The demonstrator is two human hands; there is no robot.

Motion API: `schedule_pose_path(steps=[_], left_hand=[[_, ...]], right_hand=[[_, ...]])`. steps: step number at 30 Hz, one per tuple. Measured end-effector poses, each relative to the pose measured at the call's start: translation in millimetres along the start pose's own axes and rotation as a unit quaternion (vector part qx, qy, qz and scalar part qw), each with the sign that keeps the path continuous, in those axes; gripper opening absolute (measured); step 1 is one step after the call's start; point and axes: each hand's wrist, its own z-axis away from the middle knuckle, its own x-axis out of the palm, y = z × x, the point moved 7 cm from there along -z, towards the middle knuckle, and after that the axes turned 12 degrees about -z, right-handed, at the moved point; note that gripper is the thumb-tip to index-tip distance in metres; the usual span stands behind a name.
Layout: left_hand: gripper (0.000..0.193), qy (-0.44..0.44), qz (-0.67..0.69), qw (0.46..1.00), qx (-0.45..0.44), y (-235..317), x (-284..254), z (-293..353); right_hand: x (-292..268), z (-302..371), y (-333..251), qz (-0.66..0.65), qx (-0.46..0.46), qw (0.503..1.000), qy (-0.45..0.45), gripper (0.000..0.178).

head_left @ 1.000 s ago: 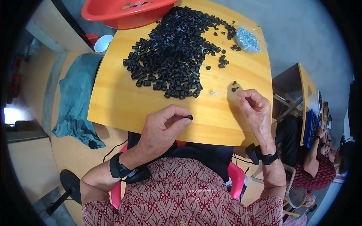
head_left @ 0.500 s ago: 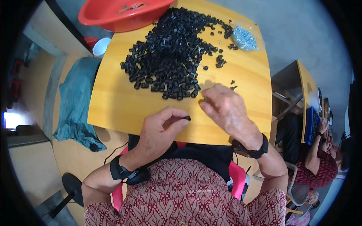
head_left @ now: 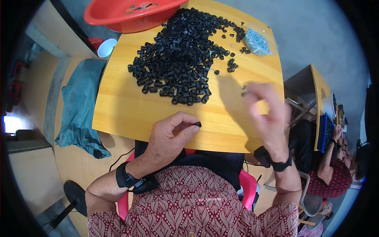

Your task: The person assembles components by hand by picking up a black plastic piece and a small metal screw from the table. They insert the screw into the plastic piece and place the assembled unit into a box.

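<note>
Near the table's front edge, my left hand (head_left: 173, 130) pinches a small black plastic piece (head_left: 197, 124) between thumb and forefinger. My right hand (head_left: 268, 112) is over the right side of the table, its fingers smeared by motion. Beside those fingertips are a few tiny dark bits (head_left: 245, 91); whether they are touched is not visible. Beyond both hands spreads a big pile of short black plastic tube-like pieces (head_left: 181, 55), its near edge just ahead of my left hand.
All this lies on a yellow wooden table (head_left: 118, 112). A red basin (head_left: 138, 21) sits at its far left, and a clear bag of small silvery screw-like parts (head_left: 257, 42) at the far right. A teal sack (head_left: 81, 106) is left of the table. Another person's arm (head_left: 328, 162) shows at right.
My right hand has swung right, away from the pile's near edge, and blurs as it moves. My left hand stays almost still with the black piece.
</note>
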Motion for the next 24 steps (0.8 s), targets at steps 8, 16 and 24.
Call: schedule_pose_path(steps=[8, 16, 24], left_hand=[[0.013, -0.007, -0.009, 1.0, 0.009, 3.4, 3.5, -0.2], [0.013, 0.007, -0.014, 1.0, 0.005, 5.8, -0.3, 0.1], [0.016, 0.003, -0.024, 0.999, 0.022, 3.8, 0.2, 3.3]], right_hand=[[-8.5, 44.6, 78.1, -0.078, 0.263, 0.961, -0.022, 0.01], [17.7, 3.3, 36.0, 0.111, -0.037, 0.982, -0.149, 0.023], [39.6, -13.9, 22.9, 0.12, -0.049, 0.964, -0.231, 0.01]])
